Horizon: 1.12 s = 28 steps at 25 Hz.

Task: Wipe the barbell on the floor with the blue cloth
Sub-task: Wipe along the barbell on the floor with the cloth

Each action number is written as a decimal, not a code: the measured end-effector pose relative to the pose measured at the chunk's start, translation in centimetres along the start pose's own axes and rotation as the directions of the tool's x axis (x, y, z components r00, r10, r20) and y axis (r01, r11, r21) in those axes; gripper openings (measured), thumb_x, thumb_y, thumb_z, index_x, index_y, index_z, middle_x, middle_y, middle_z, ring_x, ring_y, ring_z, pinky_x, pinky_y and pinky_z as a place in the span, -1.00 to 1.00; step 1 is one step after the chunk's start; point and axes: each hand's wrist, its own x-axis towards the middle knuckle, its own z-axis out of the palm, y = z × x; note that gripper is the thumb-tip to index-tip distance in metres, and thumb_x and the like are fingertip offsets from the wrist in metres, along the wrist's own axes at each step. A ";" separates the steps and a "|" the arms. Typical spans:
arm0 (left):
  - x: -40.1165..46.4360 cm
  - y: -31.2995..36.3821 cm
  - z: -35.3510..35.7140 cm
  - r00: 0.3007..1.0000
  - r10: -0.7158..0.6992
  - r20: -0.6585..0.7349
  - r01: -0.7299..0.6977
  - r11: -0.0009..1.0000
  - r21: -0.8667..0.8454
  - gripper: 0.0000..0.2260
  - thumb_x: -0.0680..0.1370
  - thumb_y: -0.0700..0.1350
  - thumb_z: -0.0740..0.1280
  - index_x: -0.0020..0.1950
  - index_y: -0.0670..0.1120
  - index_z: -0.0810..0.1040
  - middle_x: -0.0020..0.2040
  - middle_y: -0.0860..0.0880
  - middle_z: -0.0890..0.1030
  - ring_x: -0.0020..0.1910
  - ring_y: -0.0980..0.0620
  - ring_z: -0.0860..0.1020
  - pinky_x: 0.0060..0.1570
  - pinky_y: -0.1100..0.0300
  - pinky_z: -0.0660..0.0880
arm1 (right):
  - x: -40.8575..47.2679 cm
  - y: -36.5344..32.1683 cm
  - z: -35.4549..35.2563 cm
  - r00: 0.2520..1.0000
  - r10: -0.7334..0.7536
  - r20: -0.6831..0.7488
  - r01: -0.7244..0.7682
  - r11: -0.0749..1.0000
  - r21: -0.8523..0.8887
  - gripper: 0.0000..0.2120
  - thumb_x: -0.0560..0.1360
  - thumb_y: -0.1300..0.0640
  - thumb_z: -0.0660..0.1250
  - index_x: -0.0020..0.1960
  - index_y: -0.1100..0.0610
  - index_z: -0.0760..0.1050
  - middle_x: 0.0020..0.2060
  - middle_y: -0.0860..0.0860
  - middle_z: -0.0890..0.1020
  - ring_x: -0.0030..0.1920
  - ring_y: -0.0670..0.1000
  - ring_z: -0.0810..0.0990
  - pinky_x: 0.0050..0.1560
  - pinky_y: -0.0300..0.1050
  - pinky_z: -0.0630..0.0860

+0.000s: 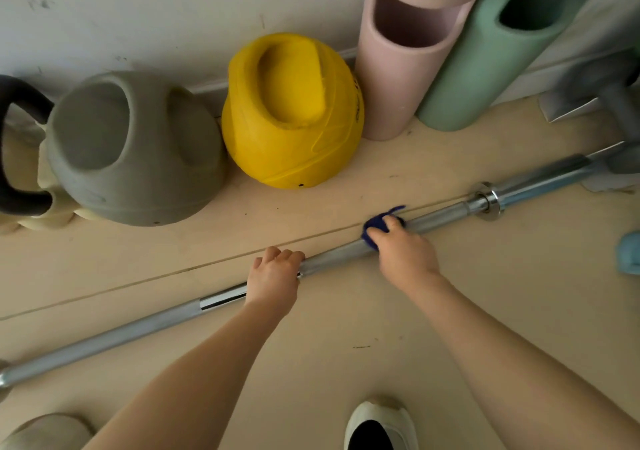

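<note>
- A shoe (379, 427) with a white rim peeks in at the bottom edge, on the tan floor (346, 328).
- Another pale shoe tip (45, 430) sits in the bottom left corner.
- There is bare floor between the shoes and the bar, on both sides of the arms.
- Two bare arms reach forward and away from the bottom edge.
- The barbell (138, 328) lies on the floor. It runs slantwise from the left edge up to the right edge.
- The left hand (273, 276) rests on the middle of the bar, and its fingers curl over the top of it.
- The right hand (403, 247) is further along the bar to the right. Its fingers wrap the blue cloth (375, 226) round the bar and hold it there.
- A little blue tip of the cloth sticks up past the fingers.
- A shiny metal ring (486, 201) sits on the bar near the right hand, a bit further right.
- A thin line in the floor runs just behind the bar.
- A strip of bare floor lies between the bar and the things at the wall.
- A grey ball weight (135, 151) and a yellow ball weight (292, 110) sit side by side by the wall (138, 9).
- A pink foam roll (401, 58) and a green foam roll (485, 65) lean there too, touching each other.
</note>
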 end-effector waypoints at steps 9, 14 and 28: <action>2.7 7.4 -0.2 0.993 0.076 0.089 -0.076 0.997 -0.002 -0.66 0.60 -0.12 0.16 0.37 -0.08 0.28 0.27 -0.09 0.47 0.23 -0.13 0.41 0.18 0.06 0.32 | -0.1 7.7 0.0 0.995 0.042 -0.096 -0.042 0.999 0.001 -0.61 0.50 0.14 0.21 0.32 -0.05 0.33 0.32 0.08 0.35 0.06 0.22 0.54 -0.11 -0.01 0.48; 2.8 7.4 -0.4 0.998 0.047 0.051 -0.051 0.996 0.068 -0.74 0.58 -0.07 0.19 0.27 0.00 0.39 0.12 -0.04 0.57 0.11 -0.10 0.50 0.10 0.10 0.33 | 1.2 11.9 -0.7 0.955 0.286 -0.079 -0.274 0.953 0.133 -0.58 0.47 0.21 0.21 0.30 -0.04 0.33 0.31 0.10 0.37 0.09 0.25 0.51 -0.09 0.06 0.51; 2.8 7.3 0.0 1.000 -0.001 -0.005 0.001 0.999 0.042 -0.61 0.57 -0.07 0.22 0.39 -0.02 0.26 0.25 -0.04 0.51 0.21 -0.12 0.47 0.15 0.06 0.33 | -0.5 0.2 0.1 0.995 -0.038 0.092 0.014 0.967 0.256 -0.49 0.42 0.23 0.31 0.32 -0.04 0.32 0.37 0.06 0.30 0.03 0.25 0.57 -0.19 -0.01 0.41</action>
